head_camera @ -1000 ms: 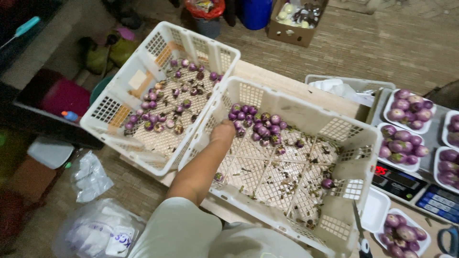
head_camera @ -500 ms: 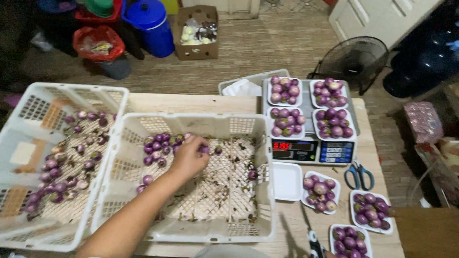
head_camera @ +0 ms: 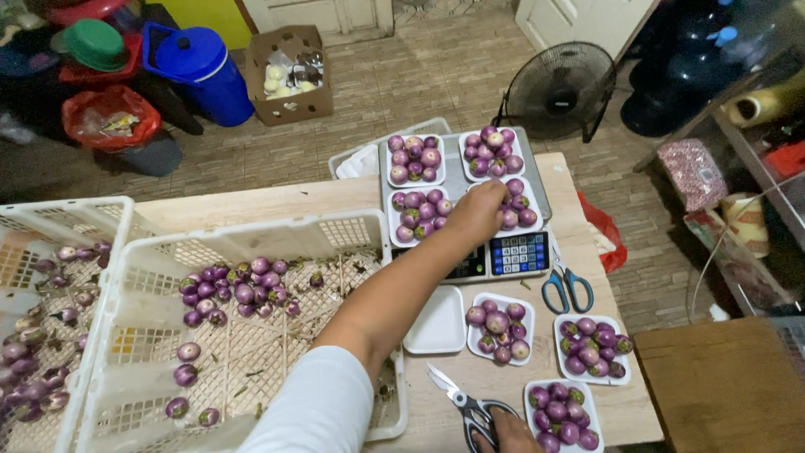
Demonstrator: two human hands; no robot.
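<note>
Eggplants (head_camera: 511,205), small round purple ones, fill a white tray on the scale (head_camera: 503,252), where the left hand (head_camera: 476,214) curls over them, fingers closed as if setting some down; the right hand (head_camera: 507,432) rests near the black scissors (head_camera: 470,407), grip unclear

Purple round eggplants (head_camera: 517,208) in white tray (head_camera: 532,225) on scale (head_camera: 503,253)

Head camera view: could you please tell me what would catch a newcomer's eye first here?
Probably the left hand reaching over the digital scale, resting on a white foam tray of small purple eggplants, with three more full trays around it. Next, the big white plastic crate at left, holding loose purple eggplants. The right hand touches black-handled scissors at the bottom edge.
</note>
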